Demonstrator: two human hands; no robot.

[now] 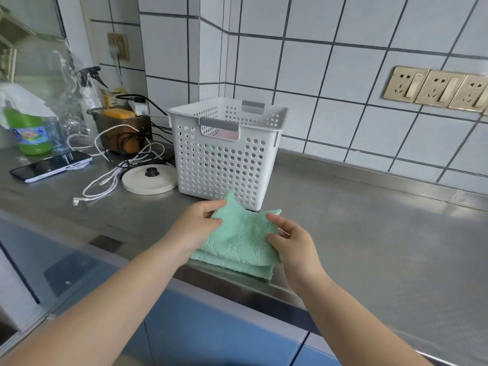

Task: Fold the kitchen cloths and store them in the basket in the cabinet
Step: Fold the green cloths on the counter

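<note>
A mint-green kitchen cloth [239, 241] lies partly folded at the front edge of the steel counter [369, 233], just before a white perforated basket [224, 151]. My left hand [198, 223] pinches the cloth's left upper edge, and one corner sticks up against the basket wall. My right hand [287, 239] pinches the cloth's right edge between thumb and fingers. More green cloth layers lie flat under the lifted part. Something pink shows through the basket's handle opening.
Left of the basket are a round white kettle base [149, 179], tangled white cables [105, 178], a phone [50, 166], a green bottle [30, 133] and a brown container [121, 128]. Gold wall sockets [435, 88] sit at the right. Blue cabinet fronts [211, 326] run below the counter.
</note>
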